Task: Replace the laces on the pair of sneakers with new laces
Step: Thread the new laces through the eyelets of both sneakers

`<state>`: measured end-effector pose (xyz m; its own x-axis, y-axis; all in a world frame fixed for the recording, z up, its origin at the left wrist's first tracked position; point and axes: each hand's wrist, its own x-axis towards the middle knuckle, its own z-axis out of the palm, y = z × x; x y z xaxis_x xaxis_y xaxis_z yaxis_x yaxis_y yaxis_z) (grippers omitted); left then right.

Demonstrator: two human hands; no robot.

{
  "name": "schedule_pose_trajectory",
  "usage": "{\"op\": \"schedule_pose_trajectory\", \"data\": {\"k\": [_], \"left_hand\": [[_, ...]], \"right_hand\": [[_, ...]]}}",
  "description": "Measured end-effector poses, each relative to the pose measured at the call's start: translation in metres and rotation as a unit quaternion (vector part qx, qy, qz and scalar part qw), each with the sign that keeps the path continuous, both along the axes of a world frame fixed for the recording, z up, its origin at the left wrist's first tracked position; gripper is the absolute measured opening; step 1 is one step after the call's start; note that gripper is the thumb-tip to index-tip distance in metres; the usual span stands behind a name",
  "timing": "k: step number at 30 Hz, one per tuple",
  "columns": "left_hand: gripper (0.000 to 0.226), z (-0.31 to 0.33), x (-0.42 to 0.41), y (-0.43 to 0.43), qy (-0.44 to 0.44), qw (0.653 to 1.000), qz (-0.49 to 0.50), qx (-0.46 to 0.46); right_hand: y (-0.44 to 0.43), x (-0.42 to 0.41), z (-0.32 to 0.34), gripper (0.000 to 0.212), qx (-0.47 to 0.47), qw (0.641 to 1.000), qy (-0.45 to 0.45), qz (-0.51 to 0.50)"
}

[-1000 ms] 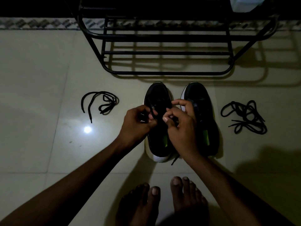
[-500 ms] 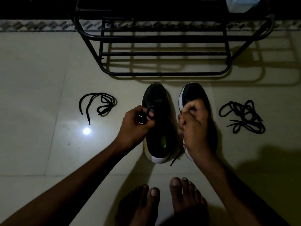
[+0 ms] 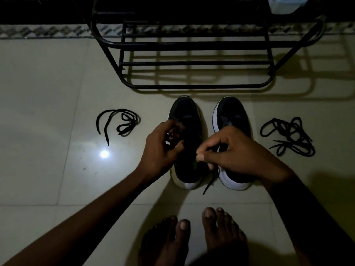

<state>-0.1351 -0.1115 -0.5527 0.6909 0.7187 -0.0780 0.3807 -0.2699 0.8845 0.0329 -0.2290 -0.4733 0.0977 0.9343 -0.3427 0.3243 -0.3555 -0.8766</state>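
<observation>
Pinching black lace (image 3: 208, 184) between thumb and forefinger, right hand (image 3: 236, 152) grip sits over rear of right sneaker (image 3: 231, 114). Left hand (image 3: 161, 148), motion-blurred, grip curled on lace strand at left sneaker (image 3: 187, 116) eyelets. Lace tip trails between heels. Markings on uppers too dim to read. Sneakers side by side on tiled floor (image 3: 48, 93), long axes parallel, toes toward black metal rack (image 3: 192, 86), white heels toward bare feet (image 3: 221, 233). Single loose lace (image 3: 123, 121) far left, tangled laces (image 3: 288, 137) far right.
</observation>
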Motion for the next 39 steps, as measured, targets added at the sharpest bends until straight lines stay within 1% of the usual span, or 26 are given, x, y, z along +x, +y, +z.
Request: {"op": "schedule_pose_trajectory", "data": {"k": [2, 3, 5, 6, 7, 8, 9, 10, 11, 12, 14, 15, 17, 19, 21, 22, 24, 26, 27, 29, 31, 32, 36, 39], "left_hand": [[0.031, 0.001, -0.003, 0.000, -0.001, 0.993, -0.077, 0.094], [0.027, 0.001, -0.004, 0.001, -0.003, 0.986, -0.113, 0.125], [0.013, 0.001, -0.009, 0.002, -0.009, 0.974, -0.159, 0.160], [0.009, 0.002, -0.012, 0.003, -0.011, 0.970, -0.169, 0.174], [0.009, 0.003, -0.015, 0.004, -0.009, 0.966, -0.178, 0.188], [0.009, 0.003, -0.019, 0.004, -0.007, 0.961, -0.188, 0.203], [0.009, 0.003, -0.023, 0.005, -0.005, 0.956, -0.200, 0.215], [0.008, 0.004, -0.026, 0.005, -0.004, 0.951, -0.213, 0.223], [0.007, 0.005, -0.030, 0.005, -0.002, 0.948, -0.227, 0.224], [0.006, 0.007, -0.034, 0.005, -0.001, 0.945, -0.240, 0.220], [0.007, 0.008, -0.040, 0.002, 0.008, 0.940, -0.264, 0.216], [0.008, 0.009, -0.041, 0.000, 0.015, 0.937, -0.271, 0.218], [0.009, 0.010, -0.043, -0.004, 0.026, 0.935, -0.278, 0.217], [0.014, 0.010, -0.042, -0.004, 0.032, 0.938, -0.281, 0.202], [0.016, 0.011, -0.041, -0.004, 0.014, 0.950, -0.267, 0.161], [0.015, 0.013, -0.040, -0.006, -0.003, 0.961, -0.245, 0.131], [0.010, 0.018, -0.035, -0.013, -0.034, 0.987, -0.144, 0.061], [0.010, 0.026, -0.027, -0.020, -0.039, 0.998, -0.012, -0.037], [0.012, 0.030, -0.021, -0.021, -0.028, 0.995, 0.033, -0.085], [0.012, 0.038, -0.010, -0.019, 0.008, 0.980, 0.071, -0.184], [0.012, 0.046, -0.001, -0.014, 0.023, 0.954, 0.089, -0.285], [0.015, 0.050, 0.002, -0.012, 0.030, 0.944, 0.093, -0.316], [0.014, 0.060, 0.009, -0.005, 0.098, 0.919, 0.081, -0.373], [0.016, 0.064, 0.006, 0.003, 0.096, 0.900, 0.087, -0.415]], "right_hand": [[0.000, 0.001, 0.002, 0.015, 0.004, 1.000, 0.007, 0.021], [-0.001, 0.001, 0.003, 0.017, 0.004, 0.999, 0.015, 0.029], [-0.002, 0.001, 0.006, 0.022, -0.022, 0.998, 0.052, 0.022], [-0.003, 0.001, 0.006, 0.025, -0.045, 0.998, 0.045, 0.010], [-0.004, 0.002, 0.002, 0.026, -0.065, 0.998, 0.000, 0.001], [-0.006, 0.002, -0.003, 0.026, -0.080, 0.994, -0.077, -0.003], [-0.006, 0.001, -0.009, 0.023, -0.088, 0.984, -0.154, -0.007], [-0.005, -0.001, -0.015, 0.018, -0.089, 0.973, -0.212, -0.015], [-0.004, -0.004, -0.019, 0.014, -0.091, 0.963, -0.251, -0.020], [-0.003, -0.009, -0.022, 0.018, -0.105, 0.954, -0.279, -0.020], [0.001, -0.017, -0.028, 0.038, -0.138, 0.945, -0.298, -0.007], [0.001, -0.020, -0.030, 0.044, -0.149, 0.943, -0.299, -0.004], [0.000, -0.026, -0.033, 0.041, -0.162, 0.942, -0.295, -0.008], [-0.002, -0.027, -0.037, 0.031, -0.162, 0.943, -0.291, -0.023], [-0.005, -0.021, -0.041, 0.023, -0.164, 0.945, -0.276, -0.053], [-0.006, -0.018, -0.042, 0.019, -0.162, 0.948, -0.267, -0.065], [-0.006, -0.010, -0.037, 0.010, -0.138, 0.961, -0.225, -0.089], [-0.003, -0.007, -0.019, 0.014, -0.109, 0.978, -0.139, -0.111], [-0.003, -0.008, -0.009, 0.012, -0.090, 0.985, -0.088, -0.119], [-0.004, -0.011, 0.005, 0.007, -0.063, 0.990, -0.001, -0.127], [-0.005, -0.016, 0.011, 0.003, -0.055, 0.990, 0.045, -0.125], [-0.006, -0.019, 0.012, 0.004, -0.056, 0.989, 0.053, -0.126], [-0.008, -0.030, 0.016, 0.015, -0.046, 0.990, 0.057, -0.121], [-0.010, -0.032, 0.018, 0.015, -0.053, 0.991, 0.087, -0.092]]}}
